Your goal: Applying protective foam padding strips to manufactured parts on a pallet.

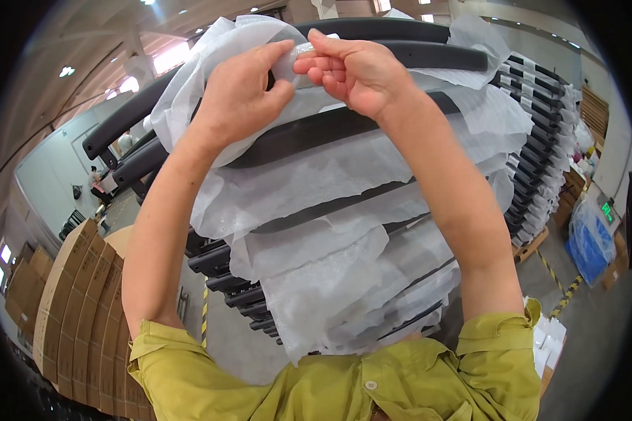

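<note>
Both my arms reach up to the top of a tall stack of black curved bars with white foam sheets between them. My left hand (pixel 242 91) is curled at the white foam sheet (pixel 182 91) draped over the upper bars, its lower fingers hidden behind the hand. My right hand (pixel 361 74), palm partly toward me, pinches a small crinkled clear strip (pixel 304 49) between thumb and fingers. That strip lies close to my left index fingertip. Just below both hands runs a black bar (pixel 302 140), partly covered by foam.
Brown cartons (pixel 70 309) stand in a row at the lower left. Another stack of black bars (pixel 534 140) rises at the right, near a blue bag (pixel 590 242) in clear plastic. Yellow-black tape (pixel 565 298) marks the floor. A person (pixel 98 184) stands far left.
</note>
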The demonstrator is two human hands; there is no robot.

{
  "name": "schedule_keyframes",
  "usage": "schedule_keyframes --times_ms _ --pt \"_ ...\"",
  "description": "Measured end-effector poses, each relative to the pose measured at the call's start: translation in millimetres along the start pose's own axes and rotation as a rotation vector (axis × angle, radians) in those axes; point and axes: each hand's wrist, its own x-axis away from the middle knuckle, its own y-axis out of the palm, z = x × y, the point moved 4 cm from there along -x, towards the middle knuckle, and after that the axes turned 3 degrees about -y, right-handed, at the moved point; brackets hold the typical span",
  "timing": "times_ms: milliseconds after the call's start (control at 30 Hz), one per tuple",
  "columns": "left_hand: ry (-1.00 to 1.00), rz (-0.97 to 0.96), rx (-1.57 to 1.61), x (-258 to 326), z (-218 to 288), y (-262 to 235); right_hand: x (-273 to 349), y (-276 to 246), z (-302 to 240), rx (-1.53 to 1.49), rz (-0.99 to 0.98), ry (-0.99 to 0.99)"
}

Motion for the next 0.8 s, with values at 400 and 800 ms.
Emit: schedule_keyframes --times_ms 400,800 --pt "-0.422 0.060 -0.046 -16 -9 19 34 -41 -27 1.130 0.454 -1.093" --pt "-0.276 0.169 -0.037 -10 -14 21 119 -74 24 1.471 0.073 -1.127"
